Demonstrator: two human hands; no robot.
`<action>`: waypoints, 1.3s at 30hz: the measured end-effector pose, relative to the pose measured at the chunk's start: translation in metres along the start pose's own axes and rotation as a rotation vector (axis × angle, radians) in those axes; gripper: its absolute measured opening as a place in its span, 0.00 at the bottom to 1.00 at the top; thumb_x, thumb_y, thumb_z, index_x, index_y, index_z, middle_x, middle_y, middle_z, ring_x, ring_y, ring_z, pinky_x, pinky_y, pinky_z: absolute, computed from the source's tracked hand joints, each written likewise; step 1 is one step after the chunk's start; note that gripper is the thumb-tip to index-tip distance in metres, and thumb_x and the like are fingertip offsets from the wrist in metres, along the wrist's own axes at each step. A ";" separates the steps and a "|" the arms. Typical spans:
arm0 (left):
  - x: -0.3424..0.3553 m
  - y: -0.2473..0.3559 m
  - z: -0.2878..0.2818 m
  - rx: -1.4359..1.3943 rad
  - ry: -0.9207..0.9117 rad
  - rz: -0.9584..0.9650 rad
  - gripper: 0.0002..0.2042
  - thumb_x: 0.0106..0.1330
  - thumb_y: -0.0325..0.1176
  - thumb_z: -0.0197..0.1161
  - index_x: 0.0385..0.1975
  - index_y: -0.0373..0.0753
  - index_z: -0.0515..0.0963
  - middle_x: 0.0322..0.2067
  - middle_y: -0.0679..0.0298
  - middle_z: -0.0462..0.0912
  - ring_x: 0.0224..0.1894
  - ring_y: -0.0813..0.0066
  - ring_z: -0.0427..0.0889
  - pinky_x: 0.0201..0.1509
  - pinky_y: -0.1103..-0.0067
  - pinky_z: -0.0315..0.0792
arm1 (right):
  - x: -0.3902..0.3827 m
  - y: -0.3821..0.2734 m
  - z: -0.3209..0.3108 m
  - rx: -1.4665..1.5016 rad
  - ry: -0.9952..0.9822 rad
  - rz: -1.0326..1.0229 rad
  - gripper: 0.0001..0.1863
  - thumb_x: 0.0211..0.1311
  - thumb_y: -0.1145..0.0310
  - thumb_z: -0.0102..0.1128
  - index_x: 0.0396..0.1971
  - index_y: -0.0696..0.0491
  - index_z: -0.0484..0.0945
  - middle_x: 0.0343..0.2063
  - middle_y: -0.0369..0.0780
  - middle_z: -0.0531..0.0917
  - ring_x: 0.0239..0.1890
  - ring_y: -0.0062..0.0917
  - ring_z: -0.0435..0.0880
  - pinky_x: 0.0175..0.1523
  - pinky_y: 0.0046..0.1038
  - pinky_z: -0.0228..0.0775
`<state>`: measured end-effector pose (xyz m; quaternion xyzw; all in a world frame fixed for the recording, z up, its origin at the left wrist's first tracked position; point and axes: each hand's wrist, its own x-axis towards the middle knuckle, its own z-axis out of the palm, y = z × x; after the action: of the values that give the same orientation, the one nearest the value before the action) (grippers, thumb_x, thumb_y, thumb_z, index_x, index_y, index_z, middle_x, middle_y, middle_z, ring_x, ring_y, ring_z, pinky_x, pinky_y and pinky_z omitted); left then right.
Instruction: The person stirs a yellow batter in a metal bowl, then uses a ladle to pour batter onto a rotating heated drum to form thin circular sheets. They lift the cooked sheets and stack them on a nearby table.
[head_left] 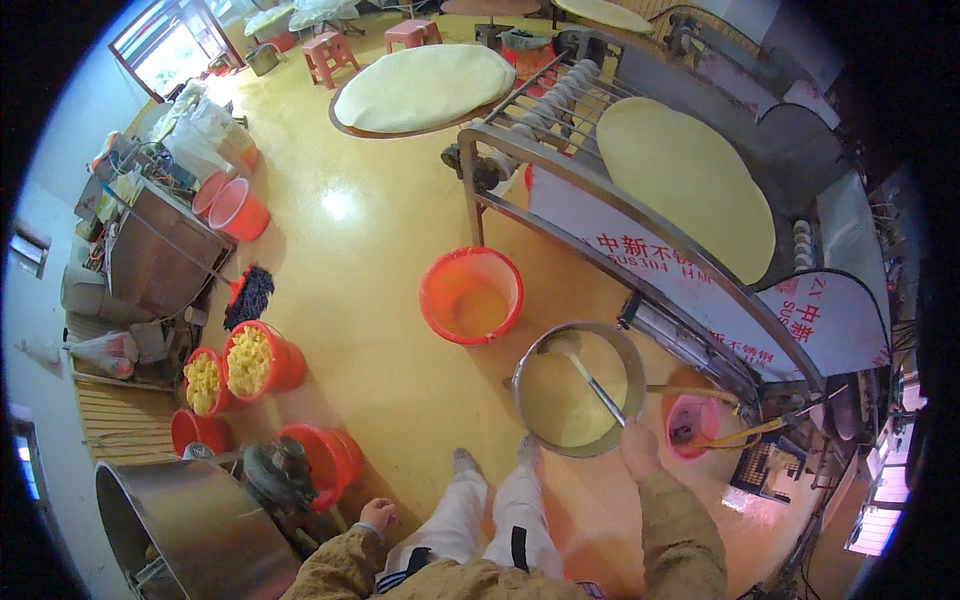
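Observation:
My right hand (640,450) is closed round the handle of a ladle (598,390). The ladle slants into a round metal pot (632,352) of pale yellow liquid on the floor, its head near the far left rim. My left hand (379,514) hangs beside my left leg, fingers loosely bent and apart, with nothing visible in it. Just past the pot, to its left, stands a red bucket (432,300) with some pale yellow liquid at the bottom. A pink bucket (690,425) sits right of the pot.
On the right, a metal-framed machine (640,215) carries a large pale dough sheet (685,180). Another sheet (425,85) lies on a round board ahead. Red buckets (290,365) of yellow lumps, a mop (248,295) and a big metal drum (200,530) line the left.

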<state>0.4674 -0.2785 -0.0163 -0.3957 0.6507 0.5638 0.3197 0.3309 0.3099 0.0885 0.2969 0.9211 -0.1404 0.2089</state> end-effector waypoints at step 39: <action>-0.046 0.012 0.010 -0.288 0.111 -0.248 0.07 0.60 0.24 0.52 0.37 0.35 0.70 0.24 0.61 0.71 0.20 0.72 0.73 0.20 0.77 0.69 | 0.096 0.004 0.023 -0.168 -0.179 -0.056 0.12 0.56 0.69 0.47 0.36 0.60 0.73 0.31 0.51 0.80 0.35 0.42 0.81 0.37 0.40 0.72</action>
<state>0.4785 -0.2611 0.0273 -0.5450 0.5263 0.5844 0.2906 0.2694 0.3514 0.0226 0.2388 0.9153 -0.0946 0.3102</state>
